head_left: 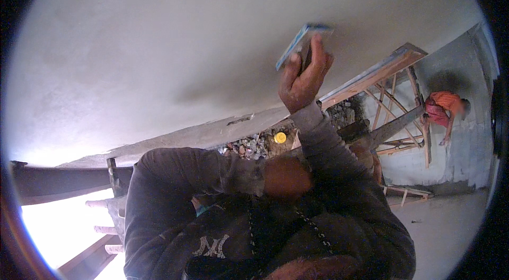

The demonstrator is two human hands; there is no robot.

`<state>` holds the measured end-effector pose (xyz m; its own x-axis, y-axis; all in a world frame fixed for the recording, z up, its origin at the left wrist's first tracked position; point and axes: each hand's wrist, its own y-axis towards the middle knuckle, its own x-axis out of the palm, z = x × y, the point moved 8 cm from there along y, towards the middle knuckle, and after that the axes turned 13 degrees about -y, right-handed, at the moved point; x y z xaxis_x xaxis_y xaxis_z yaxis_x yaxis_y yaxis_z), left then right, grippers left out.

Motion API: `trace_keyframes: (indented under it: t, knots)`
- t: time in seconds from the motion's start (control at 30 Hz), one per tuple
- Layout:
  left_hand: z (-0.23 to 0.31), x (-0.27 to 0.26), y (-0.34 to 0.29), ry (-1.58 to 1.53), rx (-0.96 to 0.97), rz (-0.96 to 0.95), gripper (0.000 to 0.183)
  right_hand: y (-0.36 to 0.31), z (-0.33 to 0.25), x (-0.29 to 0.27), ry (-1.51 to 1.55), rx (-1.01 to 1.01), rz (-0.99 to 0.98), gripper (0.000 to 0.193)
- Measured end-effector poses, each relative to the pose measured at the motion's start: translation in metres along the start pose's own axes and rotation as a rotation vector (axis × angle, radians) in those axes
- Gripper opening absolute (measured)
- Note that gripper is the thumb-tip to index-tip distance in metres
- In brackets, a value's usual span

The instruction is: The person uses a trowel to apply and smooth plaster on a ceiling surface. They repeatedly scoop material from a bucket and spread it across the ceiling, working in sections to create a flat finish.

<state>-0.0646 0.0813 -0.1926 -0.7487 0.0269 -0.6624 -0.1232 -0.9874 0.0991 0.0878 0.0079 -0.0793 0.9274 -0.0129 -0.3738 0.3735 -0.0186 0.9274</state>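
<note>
My right hand (305,76) is raised against the pale plastered wall (159,41), fingers closed around the dark handle of a plastering float (297,46). The float is flat with a blue edge, tilted, and slightly blurred on its right side. Its face is turned to the wall; whether it touches all along cannot be told. My left forearm (289,176), bare beyond a dusty grey cuff, crosses in front of my chest. It passes behind my right sleeve (328,142), which hides my left hand's fingers and anything in them.
Below lies rubble (246,148) with a yellow round container (280,137). To the right, a person in orange (445,102) crouches near a plank (395,125) and wooden scaffolding (389,97). A wooden board (376,76) runs along the wall. Poles (103,229) stand by a bright opening at left.
</note>
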Motion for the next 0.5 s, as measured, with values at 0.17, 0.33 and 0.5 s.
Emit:
trace_keyframes:
  t: [0.17,0.33,0.5]
  knots:
    - [-0.018,0.005,-0.002,-0.052,-0.313,0.101,0.032,0.025,0.062,-0.016,0.054,0.264,0.246,0.053]
    - [-0.009,0.008,-0.001,0.103,-0.134,0.047,0.034,0.025,-0.005,-0.011,-0.025,0.002,0.067,0.052]
    - [-0.025,0.010,-0.008,-0.085,-0.619,0.365,0.024,0.030,0.046,-0.023,-0.094,0.153,0.250,0.054]
